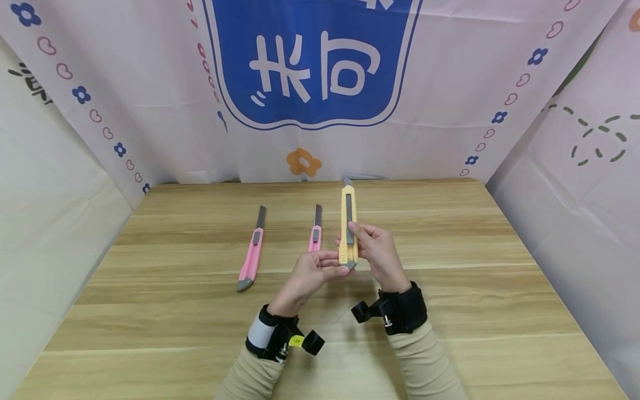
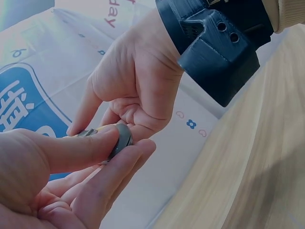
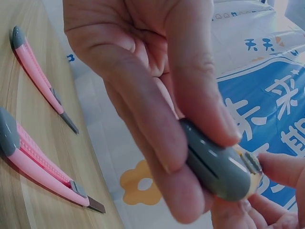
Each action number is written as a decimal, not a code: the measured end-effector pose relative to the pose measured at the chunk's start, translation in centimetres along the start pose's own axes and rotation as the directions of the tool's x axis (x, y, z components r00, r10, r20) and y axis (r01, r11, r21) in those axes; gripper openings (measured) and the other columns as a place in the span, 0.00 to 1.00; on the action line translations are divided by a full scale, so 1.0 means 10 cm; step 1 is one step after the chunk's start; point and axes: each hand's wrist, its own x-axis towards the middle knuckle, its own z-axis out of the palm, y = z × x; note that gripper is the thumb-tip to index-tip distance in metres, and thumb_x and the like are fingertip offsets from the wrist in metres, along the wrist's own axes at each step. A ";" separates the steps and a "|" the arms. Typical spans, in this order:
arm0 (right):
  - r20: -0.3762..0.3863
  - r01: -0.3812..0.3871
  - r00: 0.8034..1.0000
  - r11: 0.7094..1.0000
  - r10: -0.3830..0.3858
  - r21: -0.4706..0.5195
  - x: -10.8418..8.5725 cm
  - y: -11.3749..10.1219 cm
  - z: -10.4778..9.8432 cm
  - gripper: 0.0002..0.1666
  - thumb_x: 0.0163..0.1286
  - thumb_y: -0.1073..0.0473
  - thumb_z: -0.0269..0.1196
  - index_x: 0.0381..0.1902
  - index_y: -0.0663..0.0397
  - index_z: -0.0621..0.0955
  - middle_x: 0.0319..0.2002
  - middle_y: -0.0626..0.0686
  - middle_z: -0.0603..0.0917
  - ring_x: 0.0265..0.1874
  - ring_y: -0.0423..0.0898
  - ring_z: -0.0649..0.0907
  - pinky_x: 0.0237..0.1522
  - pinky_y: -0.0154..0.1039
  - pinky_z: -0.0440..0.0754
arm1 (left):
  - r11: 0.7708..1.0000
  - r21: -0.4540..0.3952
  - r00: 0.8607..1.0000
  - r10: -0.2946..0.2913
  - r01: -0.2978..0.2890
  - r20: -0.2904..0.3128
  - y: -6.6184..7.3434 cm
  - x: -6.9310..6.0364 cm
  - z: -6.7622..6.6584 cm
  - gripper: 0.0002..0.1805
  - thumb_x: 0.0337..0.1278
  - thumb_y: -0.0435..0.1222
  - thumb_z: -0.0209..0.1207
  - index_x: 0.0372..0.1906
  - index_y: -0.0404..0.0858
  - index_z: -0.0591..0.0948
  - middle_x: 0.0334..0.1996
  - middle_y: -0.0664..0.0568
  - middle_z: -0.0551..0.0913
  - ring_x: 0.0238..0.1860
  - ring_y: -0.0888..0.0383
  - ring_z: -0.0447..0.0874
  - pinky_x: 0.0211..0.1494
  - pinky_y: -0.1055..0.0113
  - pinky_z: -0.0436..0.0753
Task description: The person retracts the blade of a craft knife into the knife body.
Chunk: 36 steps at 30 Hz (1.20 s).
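Note:
A yellow utility knife (image 1: 343, 222) is held up between both hands, its grey blade tip pointing away. The left hand (image 1: 307, 275) pinches the grey end cap; in the left wrist view its thumb lies over the cap (image 2: 125, 136). The right hand (image 1: 382, 255) grips the knife body from the right, thumb at the grey slider (image 1: 349, 236). In the right wrist view the left hand (image 3: 147, 71) covers part of the cap (image 3: 217, 167), and the right hand (image 3: 283, 171) touches the slider (image 3: 252, 163).
Two pink utility knives with blades out lie on the wooden table (image 1: 165, 266): one (image 1: 251, 256) at the left, the other (image 1: 314, 239) just beyond the left hand, which hides its lower part. Printed cloth (image 1: 440, 111) hangs behind the table's far edge.

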 end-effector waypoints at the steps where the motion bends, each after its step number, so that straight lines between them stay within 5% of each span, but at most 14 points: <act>1: -0.006 0.000 1.000 1.000 0.000 -0.005 0.00 0.00 0.00 0.23 0.72 0.55 0.58 0.53 0.71 0.78 0.30 0.49 0.90 0.34 0.42 0.89 0.36 0.31 0.88 | 1.000 0.006 1.000 -0.001 0.001 0.003 0.00 0.00 0.00 0.20 0.54 0.28 0.64 0.54 0.31 0.79 0.48 0.38 0.86 0.43 0.58 0.89 0.53 0.66 0.87; 12: -0.025 0.041 0.999 0.998 -0.042 -0.051 0.00 0.01 0.03 0.20 0.72 0.59 0.57 0.45 0.77 0.79 0.23 0.44 0.88 0.26 0.37 0.88 0.32 0.30 0.88 | 0.999 0.035 1.000 0.010 -0.011 0.013 -0.01 0.00 0.01 0.21 0.54 0.28 0.64 0.54 0.28 0.78 0.49 0.36 0.86 0.43 0.59 0.88 0.52 0.67 0.87; 36: 0.010 0.065 0.998 0.996 -0.065 -0.063 0.00 0.02 0.01 0.17 0.71 0.65 0.57 0.47 0.79 0.78 0.36 0.65 0.89 0.29 0.41 0.89 0.32 0.31 0.88 | 1.000 0.019 1.000 -0.024 0.024 -0.005 0.01 -0.02 0.01 0.20 0.53 0.28 0.64 0.54 0.30 0.79 0.48 0.38 0.86 0.41 0.59 0.88 0.51 0.67 0.87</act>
